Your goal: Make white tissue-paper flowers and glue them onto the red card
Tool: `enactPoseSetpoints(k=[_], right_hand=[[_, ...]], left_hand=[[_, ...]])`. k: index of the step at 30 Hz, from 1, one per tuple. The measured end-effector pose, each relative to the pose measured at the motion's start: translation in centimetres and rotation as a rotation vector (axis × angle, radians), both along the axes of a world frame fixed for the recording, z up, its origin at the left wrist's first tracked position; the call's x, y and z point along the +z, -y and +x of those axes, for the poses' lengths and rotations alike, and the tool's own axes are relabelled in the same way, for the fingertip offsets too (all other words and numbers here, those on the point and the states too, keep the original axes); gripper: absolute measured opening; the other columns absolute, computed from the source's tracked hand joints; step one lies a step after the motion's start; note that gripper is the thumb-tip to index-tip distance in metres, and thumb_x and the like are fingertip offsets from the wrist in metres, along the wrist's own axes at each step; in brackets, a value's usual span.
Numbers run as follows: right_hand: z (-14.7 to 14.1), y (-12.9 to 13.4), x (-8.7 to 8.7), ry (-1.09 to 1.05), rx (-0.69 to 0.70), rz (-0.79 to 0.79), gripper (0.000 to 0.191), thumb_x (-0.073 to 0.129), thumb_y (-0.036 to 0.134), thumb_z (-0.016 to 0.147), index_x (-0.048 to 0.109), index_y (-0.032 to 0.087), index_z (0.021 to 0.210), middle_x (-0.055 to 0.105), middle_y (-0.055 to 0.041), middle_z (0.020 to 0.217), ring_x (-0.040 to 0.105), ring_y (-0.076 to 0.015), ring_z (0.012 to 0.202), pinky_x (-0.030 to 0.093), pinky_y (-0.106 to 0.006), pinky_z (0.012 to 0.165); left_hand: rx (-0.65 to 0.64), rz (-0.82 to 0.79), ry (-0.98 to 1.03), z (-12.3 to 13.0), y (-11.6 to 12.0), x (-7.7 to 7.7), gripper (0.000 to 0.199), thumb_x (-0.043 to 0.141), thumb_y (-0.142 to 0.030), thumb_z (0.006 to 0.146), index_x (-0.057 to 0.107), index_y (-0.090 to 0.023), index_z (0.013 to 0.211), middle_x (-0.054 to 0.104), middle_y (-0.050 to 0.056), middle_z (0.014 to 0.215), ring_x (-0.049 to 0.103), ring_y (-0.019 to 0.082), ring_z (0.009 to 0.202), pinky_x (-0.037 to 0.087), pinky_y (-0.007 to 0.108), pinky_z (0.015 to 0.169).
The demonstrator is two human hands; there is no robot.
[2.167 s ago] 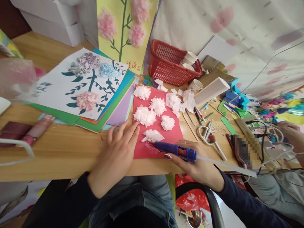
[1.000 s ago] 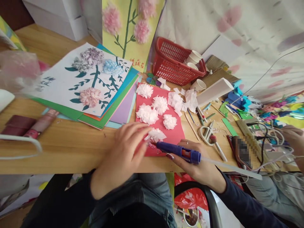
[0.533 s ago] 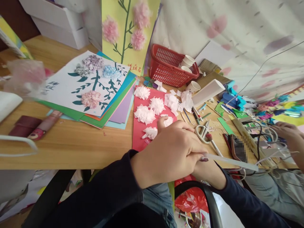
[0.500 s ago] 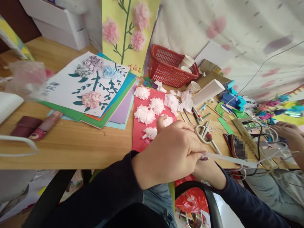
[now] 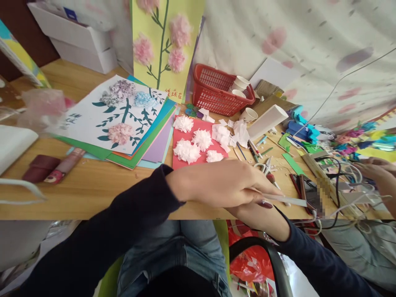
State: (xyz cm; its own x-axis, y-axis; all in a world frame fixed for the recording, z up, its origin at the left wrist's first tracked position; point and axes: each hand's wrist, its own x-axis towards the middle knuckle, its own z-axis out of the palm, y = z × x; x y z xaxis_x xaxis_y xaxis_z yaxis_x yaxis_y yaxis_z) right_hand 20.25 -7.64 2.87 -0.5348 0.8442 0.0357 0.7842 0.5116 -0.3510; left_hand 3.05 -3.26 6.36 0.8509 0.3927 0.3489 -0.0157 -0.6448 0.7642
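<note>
My left hand (image 5: pixel 213 181) reaches across to the right, palm down, over my right hand. Its thumb and fingers pinch a narrow, flat white strip (image 5: pixel 292 200) whose free end points right. Beneath it lies my right hand (image 5: pixel 250 216), pointing left, its fingers hidden by the left hand. Just behind both hands is a red paper sheet (image 5: pixel 201 142) bearing several white crumpled-paper flowers (image 5: pixel 187 151). The left hand covers the sheet's front part. Scissors (image 5: pixel 265 166) lie partly hidden beyond my fingers, near a brush (image 5: pixel 274 179).
A red basket (image 5: pixel 213 88) with paper cups stands at the back. Stacked coloured papers (image 5: pixel 136 159) with a flower picture lie left. A phone (image 5: pixel 309 194), cables (image 5: pixel 338 181) and paper scraps crowd the right, where another person's hand (image 5: pixel 375 171) shows. The table's front edge is close.
My left hand has shifted slightly right and flattened over the right hand. Less of the white strip shows now. The finger that stuck up behind the left hand is hidden, and the view has shifted slightly.
</note>
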Motion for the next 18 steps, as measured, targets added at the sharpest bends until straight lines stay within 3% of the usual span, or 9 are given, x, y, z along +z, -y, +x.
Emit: enactPoseSetpoints(k=[3,6,8,13,18], right_hand=[[-0.4,0.0,0.3,-0.053,-0.058,-0.068,0.027,0.057,0.044,0.090,0.075,0.024,0.095,0.074,-0.0061,0.081,0.071,-0.0266,0.080,0.059,-0.037,0.073],[-0.6,-0.1,0.8,-0.090,-0.086,-0.104,0.031,0.056,0.049,0.091,0.075,0.026,0.100,0.072,-0.0033,0.073,0.070,-0.0252,0.074,0.057,-0.038,0.076],[-0.5,-0.2,1.1,-0.069,-0.093,-0.167,0.032,0.054,0.050,0.092,0.075,0.026,0.094,0.067,-0.0016,0.063,0.067,-0.0233,0.065,0.056,-0.037,0.071],[-0.1,-0.5,1.1,0.018,-0.166,-0.274,0.038,0.055,0.049,0.090,0.069,0.022,0.066,0.068,-0.0038,0.064,0.065,-0.0221,0.062,0.050,-0.033,0.056],[0.5,-0.7,0.4,0.077,-0.105,-0.234,0.032,0.056,0.034,0.090,0.067,0.021,0.062,0.066,-0.0058,0.064,0.061,-0.0205,0.061,0.046,-0.031,0.054]], left_hand=[[-0.050,-0.127,-0.006,0.2,-1.4,0.9,0.024,0.061,-0.006,0.088,0.080,-0.020,0.083,0.079,0.001,0.091,0.072,0.015,0.089,0.053,0.024,0.081],[0.028,-0.229,0.063,0.8,-1.6,0.6,0.019,0.067,-0.005,0.081,0.080,-0.018,0.077,0.080,0.001,0.083,0.074,0.014,0.083,0.054,0.020,0.074],[0.114,-0.248,0.103,1.1,-1.3,0.3,0.016,0.068,-0.005,0.078,0.080,-0.017,0.078,0.080,0.002,0.082,0.074,0.015,0.081,0.054,0.020,0.071],[0.304,-0.196,0.131,1.6,-0.5,0.2,0.010,0.073,-0.006,0.074,0.080,-0.011,0.078,0.079,0.008,0.082,0.073,0.019,0.083,0.054,0.023,0.067],[0.386,-0.061,0.117,1.9,0.0,0.5,0.007,0.074,-0.010,0.075,0.079,-0.011,0.069,0.077,0.005,0.075,0.071,0.021,0.079,0.052,0.027,0.068]])
